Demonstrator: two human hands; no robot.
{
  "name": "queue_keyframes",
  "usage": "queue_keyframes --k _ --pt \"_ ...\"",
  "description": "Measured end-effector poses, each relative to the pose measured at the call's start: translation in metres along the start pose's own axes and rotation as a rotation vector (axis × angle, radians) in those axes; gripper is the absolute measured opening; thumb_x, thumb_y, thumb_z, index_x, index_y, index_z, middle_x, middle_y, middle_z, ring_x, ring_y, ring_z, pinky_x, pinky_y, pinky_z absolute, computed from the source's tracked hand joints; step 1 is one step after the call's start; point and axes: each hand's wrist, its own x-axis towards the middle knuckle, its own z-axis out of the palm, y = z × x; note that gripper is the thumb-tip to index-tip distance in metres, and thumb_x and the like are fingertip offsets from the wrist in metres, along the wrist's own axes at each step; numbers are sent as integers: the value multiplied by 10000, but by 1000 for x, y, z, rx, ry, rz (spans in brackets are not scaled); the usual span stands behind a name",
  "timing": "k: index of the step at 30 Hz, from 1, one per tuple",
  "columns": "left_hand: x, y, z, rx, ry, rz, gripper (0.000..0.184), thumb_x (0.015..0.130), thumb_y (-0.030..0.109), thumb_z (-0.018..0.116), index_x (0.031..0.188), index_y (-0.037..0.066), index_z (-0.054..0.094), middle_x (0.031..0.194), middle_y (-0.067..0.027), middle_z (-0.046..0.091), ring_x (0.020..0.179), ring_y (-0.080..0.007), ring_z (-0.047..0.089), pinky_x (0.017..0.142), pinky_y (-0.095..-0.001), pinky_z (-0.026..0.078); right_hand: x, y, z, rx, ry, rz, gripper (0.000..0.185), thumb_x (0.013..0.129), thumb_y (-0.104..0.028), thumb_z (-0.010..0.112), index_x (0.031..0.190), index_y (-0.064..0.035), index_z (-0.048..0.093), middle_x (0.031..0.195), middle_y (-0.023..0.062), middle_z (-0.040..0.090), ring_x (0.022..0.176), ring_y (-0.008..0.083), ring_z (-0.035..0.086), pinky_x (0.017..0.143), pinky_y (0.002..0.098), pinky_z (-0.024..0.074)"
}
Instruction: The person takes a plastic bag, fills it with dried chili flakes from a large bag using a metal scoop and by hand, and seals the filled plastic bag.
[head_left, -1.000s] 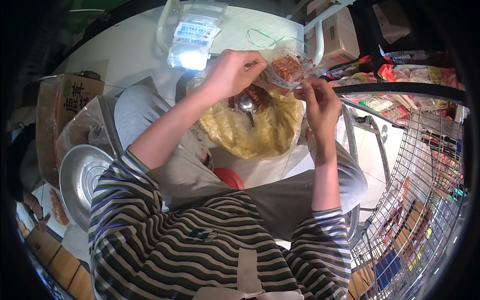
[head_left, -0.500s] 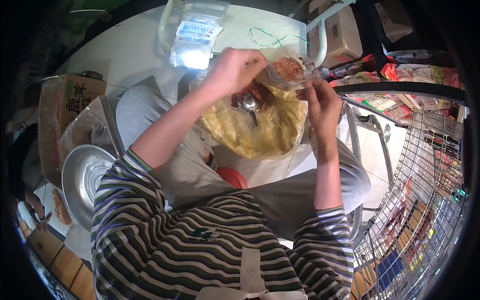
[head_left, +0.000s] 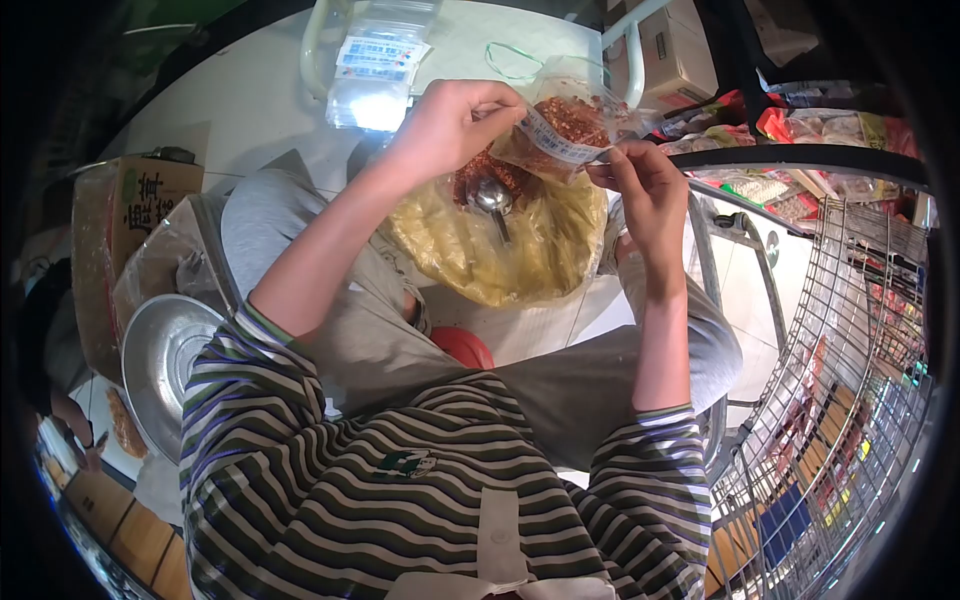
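Note:
Between my two hands hangs a clear plastic bag (head_left: 572,122) with red chili flakes in it and a printed strip along its near edge. My left hand (head_left: 455,125) pinches the bag's left corner. Closed on the right corner is my right hand (head_left: 645,185). Below them a large yellow plastic sack (head_left: 500,260) lies open, with more chili flakes (head_left: 490,170) inside. A metal scoop (head_left: 491,197) rests on those flakes, its handle pointing toward me.
A stack of empty clear bags (head_left: 375,75) lies on a white stool (head_left: 470,60) ahead. A metal basin (head_left: 170,365) and a cardboard box (head_left: 150,200) stand at left. At right are a wire basket (head_left: 820,420) and packaged goods (head_left: 840,135). Another person's hand (head_left: 92,452) shows far left.
The bag has turned so its printed strip now faces me, and it sits slightly higher. Both hands still grip its corners. The view has shifted a little.

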Motion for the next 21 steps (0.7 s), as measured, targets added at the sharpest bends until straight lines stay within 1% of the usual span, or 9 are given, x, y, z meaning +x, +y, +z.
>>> queue_keyframes --k 1,3,7,11,13,15,19,21 --pt "0 4 -1 -1 -2 0 153 910 169 676 994 46 711 722 -67 699 521 -105 548 521 -284 447 -1 0 0 38 -12 8 157 967 -68 600 981 87 620 837 104 688 768 167 711 702 273 592" --pt "-1 15 -4 43 -120 -209 131 940 109 647 1018 7 670 766 -52 696 700 -63 591 653 -238 475 -1 4 1 12 -9 -2 148 965 -62 599 988 82 619 840 103 691 777 164 712 700 271 588" --pt "-2 19 -2 147 -123 -149 113 942 105 638 983 0 654 757 -61 691 675 -71 584 627 -250 471 -1 3 6 -85 32 -47 131 956 -63 606 980 64 626 830 100 703 768 156 721 674 256 570" --pt "-3 18 1 207 -114 -130 122 937 113 643 945 -9 647 729 -71 672 639 -91 580 593 -267 466 -2 7 4 -184 48 -14 130 947 -75 617 950 54 632 803 112 716 744 159 729 650 250 555" --pt "-3 19 0 218 -116 -123 130 936 119 645 938 -11 646 721 -70 666 629 -97 576 583 -275 464 -3 3 4 -267 54 -70 148 944 -93 630 934 54 638 768 122 720 724 167 734 637 253 550" --pt "0 21 -3 299 -87 -85 135 936 125 647 938 -10 652 705 -70 654 604 -108 560 557 -287 453 -4 -4 4 -286 58 -75 147 942 -93 632 935 54 642 760 126 719 726 168 735 638 254 549" --pt "-2 24 -2 283 -99 -102 135 939 129 644 943 -5 658 703 -77 650 582 -110 543 536 -290 441 -2 -2 1 -277 95 -101 149 941 -98 637 942 51 650 739 128 717 729 167 735 636 253 546" --pt "-2 29 -1 321 -91 -155 125 936 121 646 944 -3 661 694 -86 641 571 -109 537 523 -285 432 -4 -2 5 -284 90 -116 145 943 -94 634 939 51 650 740 129 718 730 169 736 639 253 546"
